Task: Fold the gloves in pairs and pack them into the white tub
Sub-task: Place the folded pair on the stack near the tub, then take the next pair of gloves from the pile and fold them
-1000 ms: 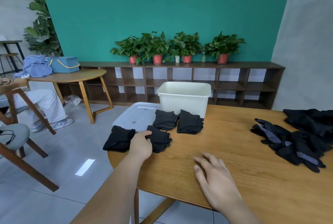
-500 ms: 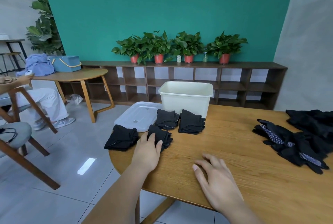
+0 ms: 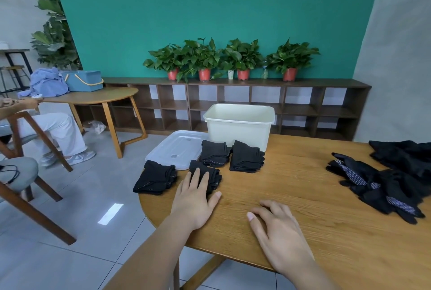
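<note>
- Since 1 second ago, your left hand (image 3: 194,198) is drawing back toward you, its curled hold on the near folded pair (image 3: 211,174) giving way to flat fingers.
- Your left fingers are lying straight across that pair, thumb spread on the table (image 3: 291,182), gripping nothing.
- Your right hand (image 3: 277,231) is resting palm down on the wood, fingers loosely bent, holding nothing.
- 3 other folded pairs (image 3: 246,156) are lying around the clear lid (image 3: 173,149) and before the white tub (image 3: 239,126).
- Unfolded gloves (image 3: 382,184) are lying heaped at the right, well apart.
</note>
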Available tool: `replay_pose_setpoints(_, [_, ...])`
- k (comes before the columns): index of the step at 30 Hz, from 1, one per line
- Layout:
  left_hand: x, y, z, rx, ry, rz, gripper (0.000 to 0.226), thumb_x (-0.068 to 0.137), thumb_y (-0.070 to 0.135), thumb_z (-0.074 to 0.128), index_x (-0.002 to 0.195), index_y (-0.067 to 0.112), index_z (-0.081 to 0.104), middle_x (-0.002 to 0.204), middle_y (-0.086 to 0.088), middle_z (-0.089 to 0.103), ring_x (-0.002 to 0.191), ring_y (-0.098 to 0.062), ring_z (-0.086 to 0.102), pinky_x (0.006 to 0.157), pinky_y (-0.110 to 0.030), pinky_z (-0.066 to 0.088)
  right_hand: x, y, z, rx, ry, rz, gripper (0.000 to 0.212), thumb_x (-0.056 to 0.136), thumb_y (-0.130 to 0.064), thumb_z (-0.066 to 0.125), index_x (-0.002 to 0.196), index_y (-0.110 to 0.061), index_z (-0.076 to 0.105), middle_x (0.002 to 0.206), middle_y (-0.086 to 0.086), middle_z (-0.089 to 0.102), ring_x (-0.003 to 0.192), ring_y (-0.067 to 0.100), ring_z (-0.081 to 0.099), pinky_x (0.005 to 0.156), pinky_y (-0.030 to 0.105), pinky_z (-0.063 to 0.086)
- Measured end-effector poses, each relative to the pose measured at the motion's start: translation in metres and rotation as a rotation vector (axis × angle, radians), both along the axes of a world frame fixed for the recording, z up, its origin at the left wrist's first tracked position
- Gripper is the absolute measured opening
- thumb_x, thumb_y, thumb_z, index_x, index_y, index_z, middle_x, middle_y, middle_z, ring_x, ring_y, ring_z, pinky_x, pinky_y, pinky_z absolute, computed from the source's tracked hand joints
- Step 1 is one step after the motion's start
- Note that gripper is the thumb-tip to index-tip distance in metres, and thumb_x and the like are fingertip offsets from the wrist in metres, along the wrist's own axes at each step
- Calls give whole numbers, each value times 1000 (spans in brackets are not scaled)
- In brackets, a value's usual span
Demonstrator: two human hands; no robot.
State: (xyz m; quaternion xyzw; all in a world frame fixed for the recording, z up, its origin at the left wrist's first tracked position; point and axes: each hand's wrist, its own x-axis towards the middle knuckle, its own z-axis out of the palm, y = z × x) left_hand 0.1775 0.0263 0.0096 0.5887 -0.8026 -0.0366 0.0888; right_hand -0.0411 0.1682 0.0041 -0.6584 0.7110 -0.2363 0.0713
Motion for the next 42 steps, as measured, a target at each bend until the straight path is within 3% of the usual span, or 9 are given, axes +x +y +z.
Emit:
replay_pose_setpoints(9, [-1, 2, 6, -7, -7, -3, 80, 104, 73, 23, 169, 33, -1, 176, 2, -14, 160, -23, -22, 132, -46, -4, -1, 0, 0, -21, -67, 2, 60, 102, -70, 23, 139, -42, 60, 150, -22, 42, 143, 3, 26, 121, 34, 28])
replay_pose_setpoints(15, [-12, 24, 15, -58, -12, -33, 76, 106, 69, 28, 169, 34, 3, 176, 0, -14, 161, -24, -21, 132, -45, -3, -4, -1, -3, -124, -182, -25, 46, 106, -57, 36, 134, -36, 65, 140, -23, 48, 133, 1, 34, 108, 23, 33])
replay_pose_setpoints(20, [-36, 54, 19, -24, 29, -110, 75, 106, 68, 29, 169, 32, 7, 176, 1, -14, 161, -22, -20, 132, -45, -1, -12, 2, -1, -240, -352, -81, 35, 107, -45, 44, 131, -33, 67, 136, -23, 54, 131, 4, 43, 109, 24, 35])
replay_pose_setpoints(25, [-76, 82, 21, 36, 78, -205, 74, 106, 67, 29, 168, 31, 13, 176, 3, -12, 161, -19, -18, 132, -45, 2, -46, 20, 2, -254, -386, -209, 31, 108, -36, 47, 131, -30, 67, 135, -17, 57, 130, 10, 47, 108, 26, 36])
replay_pose_setpoints(35, [-168, 119, 21, 104, 115, -420, 70, 107, 67, 29, 167, 32, 18, 177, 6, 0, 163, -18, -5, 132, -45, 4, -163, 68, -2, -90, -11, -396, 41, 104, -38, 54, 143, -26, 58, 147, -11, 48, 131, 16, 41, 109, 29, 43])
replay_pose_setpoints(42, [-192, 129, 4, 59, 91, -460, 77, 104, 74, 18, 168, 31, 18, 176, 9, 4, 162, -11, -8, 132, -40, 1, -221, 77, 6, 21, 275, -487, 50, 103, -50, 48, 151, -34, 49, 162, -8, 35, 150, 20, 23, 117, 38, 39])
